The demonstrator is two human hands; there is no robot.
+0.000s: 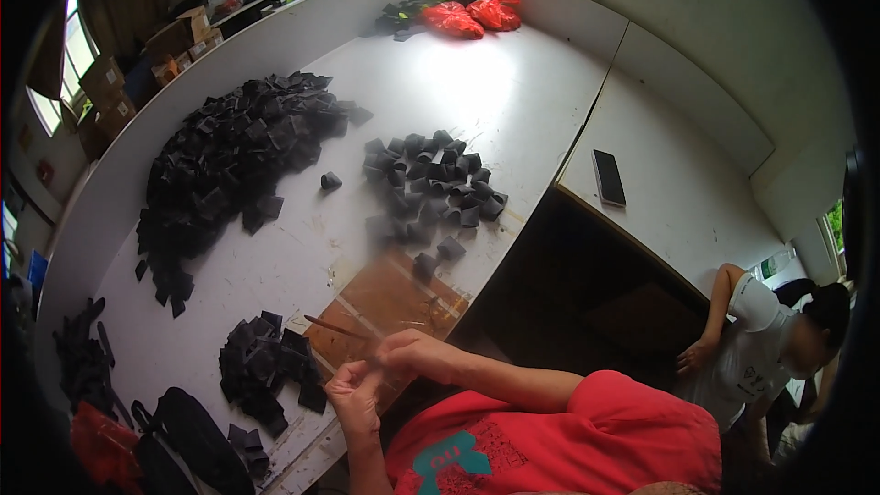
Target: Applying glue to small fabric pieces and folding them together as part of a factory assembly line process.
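My left hand (356, 396) and my right hand (417, 353) meet at the near edge of the white table, fingers pinched together. Whatever small piece lies between the left fingertips is hidden. From the fingers of my right hand a thin brown stick (335, 326) points out to the left. Beneath the hands is a brown board (390, 289) with pale tape strips. Just left of my left hand lies a heap of flat black fabric pieces (261, 367). Beyond the board are scattered curled, folded black pieces (431, 179), partly blurred.
A large black pile (238, 142) covers the table's left side. Red plastic bags (467, 16) sit at the far end. A phone (608, 178) lies on the right-hand tabletop, past a dark gap. A black bag (197, 440) is at near left; another person (756, 339) is at right.
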